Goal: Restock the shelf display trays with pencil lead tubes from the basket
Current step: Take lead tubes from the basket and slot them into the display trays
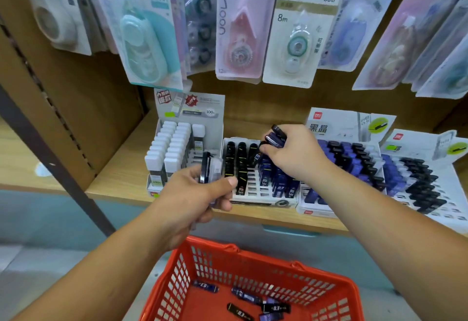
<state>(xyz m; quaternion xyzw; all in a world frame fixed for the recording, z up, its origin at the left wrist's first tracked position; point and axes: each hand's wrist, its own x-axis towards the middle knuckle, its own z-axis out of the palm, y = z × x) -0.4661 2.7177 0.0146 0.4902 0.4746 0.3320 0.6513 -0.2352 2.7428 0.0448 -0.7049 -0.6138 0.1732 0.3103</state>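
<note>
The right hand (pixel 296 154) had its fingers curled tight round a small bunch of dark blue lead tubes (pixel 275 136); it held them just above the back part of the middle tray (pixel 253 194); that tray stood close to the front edge of the shelf (pixel 119 178); black tubes filled its left rows and blue tubes filled its right rows; some white slots showed at its front.

The left hand (pixel 192 194) pinched a few more tubes (pixel 210 168) between thumb and fingers; one looked clear and one looked dark, and they stood almost straight up; the hand was in front of the shelf's front edge, right where the left tray (pixel 202 110) and the middle tray met; the left tray held rows of white-capped tubes (pixel 174 140).

Two more trays (pixel 314 211) sat along the shelf toward its right end, packed with blue and black tubes.

Below the front edge of the shelf, between the two arms, was the red basket (pixel 177 277); a few loose tubes (pixel 253 298), blue and black, lay flat on its floor, mostly toward its near right side.

Packs of correction tape (pixel 296 29) hung above the back of the shelf.
</note>
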